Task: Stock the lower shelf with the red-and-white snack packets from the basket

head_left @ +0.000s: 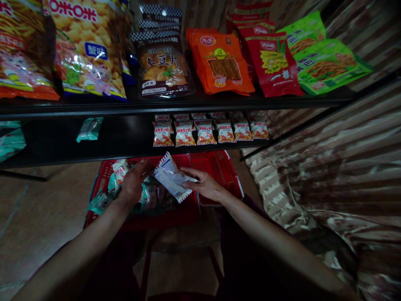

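My right hand (pixel 203 183) pinches the right edge of a small white snack bag (pixel 172 177) with a striped border, its printed back facing up. The bag is tilted above a red shopping basket (pixel 188 209). My left hand (pixel 136 182) is over the left part of the basket, fingers stretched out towards the bag's left edge, with nothing visible in it. Under and beside that hand lie teal snack bags (pixel 148 195) and another white snack bag (pixel 119 170). My left hand and forearm cover some of the basket's contents.
Rows of small white-and-orange snack bags (pixel 205 133) stand on the lower black shelf (pixel 125 138), with a lone teal bag (pixel 90 128) to their left. Larger snack packs (pixel 166 69) fill the upper shelf. A second red basket (pixel 216 173) adjoins on the right, near a patterned curtain (pixel 291 175).
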A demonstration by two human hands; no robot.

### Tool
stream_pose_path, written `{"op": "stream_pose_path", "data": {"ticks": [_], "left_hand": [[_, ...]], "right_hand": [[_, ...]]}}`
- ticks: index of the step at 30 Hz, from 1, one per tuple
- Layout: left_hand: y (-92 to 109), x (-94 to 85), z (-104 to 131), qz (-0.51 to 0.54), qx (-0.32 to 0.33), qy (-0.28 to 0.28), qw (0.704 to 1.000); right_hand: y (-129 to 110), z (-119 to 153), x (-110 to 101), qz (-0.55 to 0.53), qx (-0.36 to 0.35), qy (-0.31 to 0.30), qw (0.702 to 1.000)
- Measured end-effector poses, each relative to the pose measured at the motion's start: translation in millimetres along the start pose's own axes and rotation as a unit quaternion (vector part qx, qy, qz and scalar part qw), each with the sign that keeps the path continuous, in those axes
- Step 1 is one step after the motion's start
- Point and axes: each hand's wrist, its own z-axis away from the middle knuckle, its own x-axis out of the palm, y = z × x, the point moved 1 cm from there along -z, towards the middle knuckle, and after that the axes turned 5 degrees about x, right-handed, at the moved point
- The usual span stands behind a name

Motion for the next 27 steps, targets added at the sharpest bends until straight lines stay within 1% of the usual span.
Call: {"op": "stream_pose_path", "data": {"ticks": [3,6,8,11,16,21,24,27], "left_hand": [[2.0,5.3,0.6,-0.026,0.010,-0.032,0.999],[-0.5,9.2,5.7,-0.061,-0.004,-0.070,0.996],[-2.7,9.2,7.7,-0.081,-0.012,-0.078,0.994],[-5.8,7.1,7.1,-0.069,-0.014,-0.057,0.996],[-7.5,4.3,2.1,0.005,-0.022,0.007,1.000],[-5.5,2.1,-1.6,0.006,0.004,0.028,1.000],[-5.6,0.5,-2.0,0.024,-0.001,0.050,0.998],[-6.1,-1.0,-2.8,0.044,-0.002,0.052,0.998]], "right_hand": [[0.9,0.9,4.8,0.015,0.011,-0.027,0.999],[-0.3,1.3,7.9,0.044,0.002,-0.040,0.998],[-0.9,1.7,8.9,0.065,-0.008,-0.041,0.997],[-0.2,1.8,8.2,0.080,-0.008,-0.031,0.996],[4.4,-1.8,1.8,0.141,-0.023,0.051,0.988],[8.4,-4.6,0.9,0.046,-0.003,0.068,0.997],[8.0,-3.9,2.7,0.021,0.013,0.074,0.997],[6.6,-3.3,4.8,-0.014,0.022,0.078,0.997]]}}
